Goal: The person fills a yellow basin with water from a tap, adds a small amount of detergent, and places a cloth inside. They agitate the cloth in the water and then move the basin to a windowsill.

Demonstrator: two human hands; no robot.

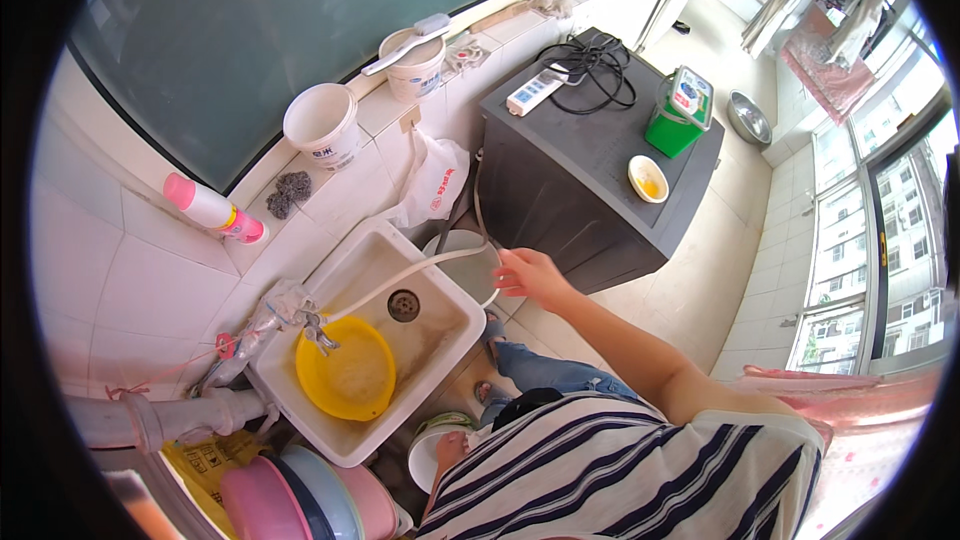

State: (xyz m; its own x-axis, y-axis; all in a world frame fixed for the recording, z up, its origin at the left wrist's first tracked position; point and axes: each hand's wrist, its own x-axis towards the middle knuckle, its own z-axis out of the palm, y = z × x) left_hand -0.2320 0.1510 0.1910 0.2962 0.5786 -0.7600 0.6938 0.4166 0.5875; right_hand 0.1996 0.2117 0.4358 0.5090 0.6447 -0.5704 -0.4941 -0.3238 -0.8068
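Note:
My right hand (pixel 529 277) reaches out with bent fingers beside a pale hose (pixel 409 270) and the rim of a grey-white bucket (pixel 466 270). I cannot tell which of them, if either, it grips. That hose runs from the metal tap (pixel 321 334) across a white sink (pixel 450 360) and up along a dark grey appliance. Below the tap sits a yellow plastic basin (pixel 352 375) inside the sink. Lower down, my left hand (pixel 451 450) is at a white bucket (pixel 423 457); my striped shirt partly hides it, so its grasp is unclear.
On the dark grey appliance (pixel 570 157) lie a power strip (pixel 531 94) with coiled black cable, a green tub (pixel 675 120) and a small bowl (pixel 648 178). The tiled ledge holds a white pail (pixel 322 124) and a pink-capped spray can (pixel 214 208). Stacked basins (pixel 315 487) stand below.

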